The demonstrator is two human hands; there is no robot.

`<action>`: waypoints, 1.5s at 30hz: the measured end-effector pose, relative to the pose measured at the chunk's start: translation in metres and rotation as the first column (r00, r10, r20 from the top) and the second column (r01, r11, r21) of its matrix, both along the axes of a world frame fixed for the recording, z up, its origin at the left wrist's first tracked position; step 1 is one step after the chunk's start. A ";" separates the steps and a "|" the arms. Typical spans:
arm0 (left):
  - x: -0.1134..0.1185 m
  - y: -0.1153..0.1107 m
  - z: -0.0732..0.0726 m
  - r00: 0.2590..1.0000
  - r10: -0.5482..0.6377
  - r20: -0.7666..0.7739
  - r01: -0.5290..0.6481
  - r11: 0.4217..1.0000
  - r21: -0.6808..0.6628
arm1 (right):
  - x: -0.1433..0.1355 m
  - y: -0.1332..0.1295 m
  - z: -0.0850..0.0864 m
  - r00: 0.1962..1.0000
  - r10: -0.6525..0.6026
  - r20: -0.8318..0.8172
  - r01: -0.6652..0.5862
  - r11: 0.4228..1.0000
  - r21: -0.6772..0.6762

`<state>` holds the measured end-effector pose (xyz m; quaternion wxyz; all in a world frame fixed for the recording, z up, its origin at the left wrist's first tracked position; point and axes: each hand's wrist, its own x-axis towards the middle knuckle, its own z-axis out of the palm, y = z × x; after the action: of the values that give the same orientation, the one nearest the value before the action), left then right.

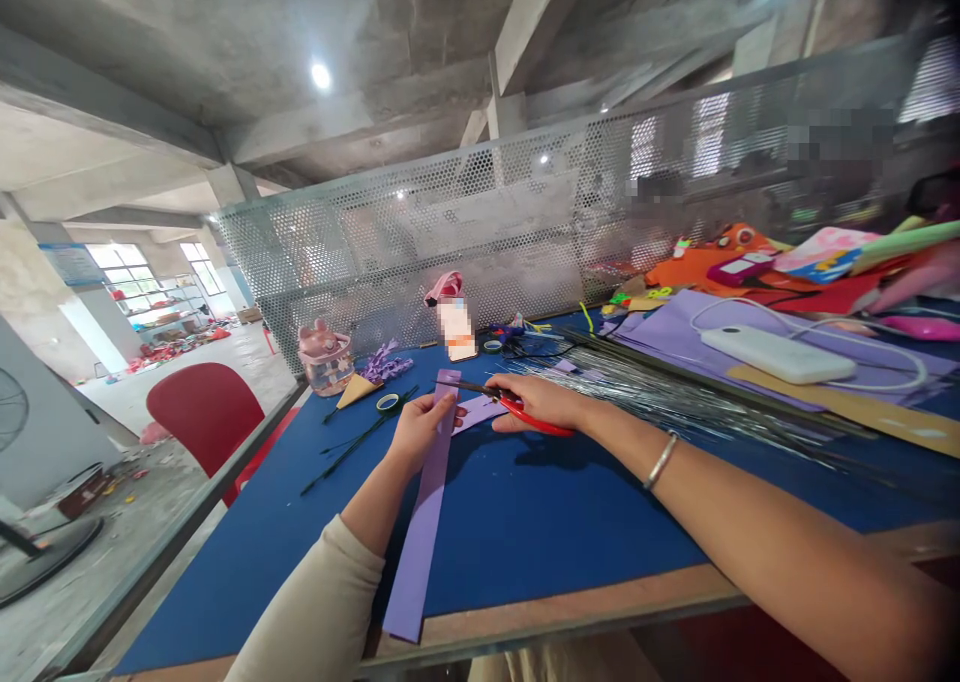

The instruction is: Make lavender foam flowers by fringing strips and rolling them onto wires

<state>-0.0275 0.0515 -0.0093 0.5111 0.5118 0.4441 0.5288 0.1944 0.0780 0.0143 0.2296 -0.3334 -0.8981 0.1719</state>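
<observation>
Over the blue table [555,532], the left hand [417,432] pinches a purple strip [430,507] stretching toward its near edge, while the right hand [536,399] holds scissors [553,428], blades apparently across the strip's far end.

Two hands [420,430], one pair of scissors [546,425], one phone [454,330], one bottle [325,358].

Left hand [421,430] in a pinch; right hand [536,402] curled, near it; both forearms [739,512] angled inward
</observation>
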 end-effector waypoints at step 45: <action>0.003 0.000 -0.002 0.999 0.035 0.022 -0.036 0.998 0.050 | 0.000 -0.002 0.004 0.999 0.028 0.038 -0.028 0.999 -0.024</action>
<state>-0.0245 0.0514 -0.0116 0.4931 0.5109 0.4342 0.5543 0.1940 0.0757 0.0178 0.2062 -0.3266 -0.9048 0.1792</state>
